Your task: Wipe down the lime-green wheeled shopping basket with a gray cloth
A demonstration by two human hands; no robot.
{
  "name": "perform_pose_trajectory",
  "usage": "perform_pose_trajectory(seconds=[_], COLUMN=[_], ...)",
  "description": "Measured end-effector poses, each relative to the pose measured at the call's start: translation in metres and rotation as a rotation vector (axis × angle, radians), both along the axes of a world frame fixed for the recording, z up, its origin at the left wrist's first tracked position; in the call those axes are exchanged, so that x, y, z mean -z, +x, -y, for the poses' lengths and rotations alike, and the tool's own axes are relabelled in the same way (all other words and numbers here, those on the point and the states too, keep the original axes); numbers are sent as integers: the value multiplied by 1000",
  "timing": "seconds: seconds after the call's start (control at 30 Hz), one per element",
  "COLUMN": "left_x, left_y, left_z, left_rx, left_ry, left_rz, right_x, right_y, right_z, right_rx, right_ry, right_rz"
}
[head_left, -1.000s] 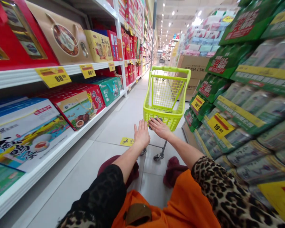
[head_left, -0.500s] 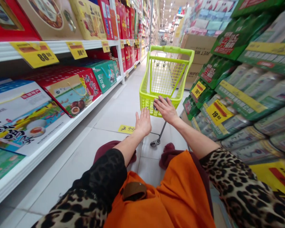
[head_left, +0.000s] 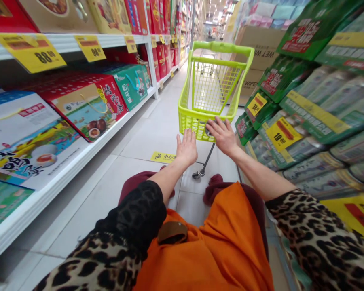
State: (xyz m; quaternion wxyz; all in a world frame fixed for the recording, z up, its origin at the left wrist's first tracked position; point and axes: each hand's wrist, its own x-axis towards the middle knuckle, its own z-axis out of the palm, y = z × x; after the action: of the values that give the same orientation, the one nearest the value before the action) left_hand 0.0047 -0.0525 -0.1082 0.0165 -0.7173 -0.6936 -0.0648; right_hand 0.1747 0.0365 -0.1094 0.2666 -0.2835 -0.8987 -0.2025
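In the head view a lime-green shopping cart (head_left: pixel 216 115) with a mesh basket stands in front of me. My left hand (head_left: pixel 187 147) is open, its fingers straight and close together at the basket's lower left. Whether they touch it I cannot tell. Against the right part of the basket's near wall lies my right hand (head_left: pixel 223 135), fingers bent a little. A small dark grey thing (head_left: pixel 207 129) shows at the edge of these fingers; most of it is hidden and its kind is unclear. A caster wheel (head_left: pixel 198 174) stands on the floor below the basket.
Shelves (head_left: pixel 136 107) with boxed goods and yellow price tags line the left. Stacked green drink packs (head_left: pixel 291 74) rise close on the right, with brown cartons (head_left: pixel 257 48) behind. A yellow floor sticker (head_left: pixel 162 157) lies by my left foot. Tiled floor runs down the aisle.
My right hand has slid right along the basket wall, with the dark grey thing moving along. My left hand has shifted slightly right. The view has tilted down a little.
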Motion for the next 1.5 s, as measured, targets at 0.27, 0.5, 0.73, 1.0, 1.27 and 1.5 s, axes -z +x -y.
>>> perform_pose_trajectory(seconds=[0.27,0.5,0.73,1.0,1.27,1.5], left_x=[-2,-2,1,3,4,2], left_y=[15,8,24,33,19,10], left_z=[-4,-10,-20,-15,-24,-25], left_rx=[58,19,-3,43,-8,-65], left_ry=[12,25,102,128,125,90], left_rz=[-9,-38,-11,-34,-60,-62], right_x=[21,24,-13,52,15,11], right_y=[1,9,11,23,14,-18], right_z=[-2,3,-10,-3,-1,-10], right_rx=[-39,-86,-59,-55,-70,-114], right_ry=[-92,-94,-5,-74,-24,-6], right_rz=[38,63,-37,79,-41,-35])
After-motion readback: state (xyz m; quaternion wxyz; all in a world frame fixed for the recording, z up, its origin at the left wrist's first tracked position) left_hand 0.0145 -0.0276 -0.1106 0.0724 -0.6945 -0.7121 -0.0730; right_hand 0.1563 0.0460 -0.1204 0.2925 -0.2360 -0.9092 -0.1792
